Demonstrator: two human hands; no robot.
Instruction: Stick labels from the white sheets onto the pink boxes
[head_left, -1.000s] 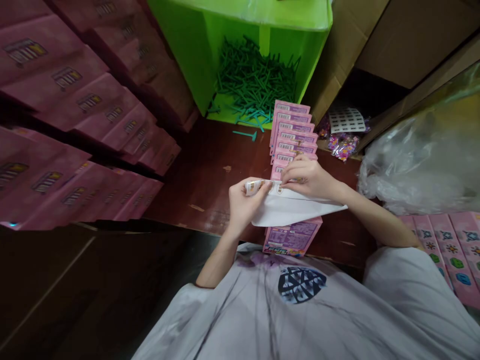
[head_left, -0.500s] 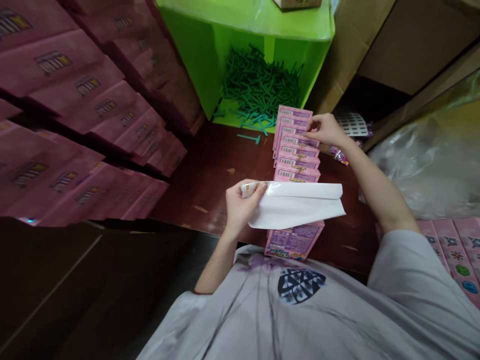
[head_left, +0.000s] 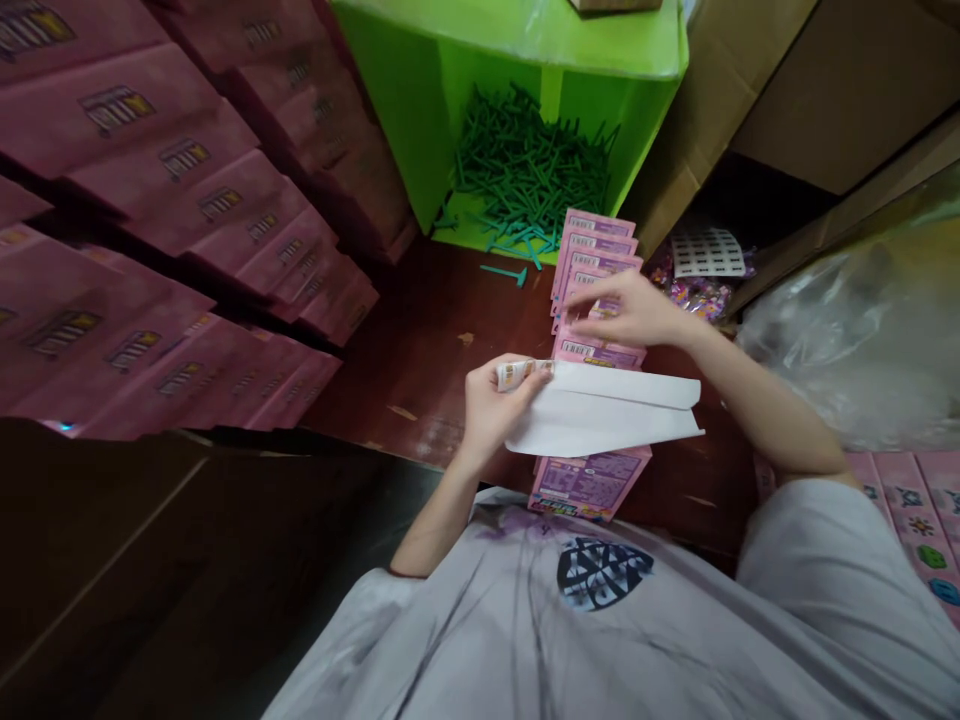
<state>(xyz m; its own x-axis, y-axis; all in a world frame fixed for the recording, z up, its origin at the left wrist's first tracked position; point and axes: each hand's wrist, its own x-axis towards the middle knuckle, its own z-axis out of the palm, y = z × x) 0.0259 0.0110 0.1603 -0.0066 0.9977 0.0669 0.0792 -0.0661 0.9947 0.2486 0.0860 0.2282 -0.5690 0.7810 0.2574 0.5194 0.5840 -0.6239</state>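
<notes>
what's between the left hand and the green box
Between the left hand and the green box, the head view shows scuffed brown tabletop and one loose green piece, nearer the box. The pink boxes stand further right.

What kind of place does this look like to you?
Probably a toy packing workshop or small factory: identical pink boxes stand stacked high, a green bin holds a heap of small green plastic pieces, and a row of cartons lines the worktable.

Dim overall, soft blur, dark lower left, stretched edges
</notes>
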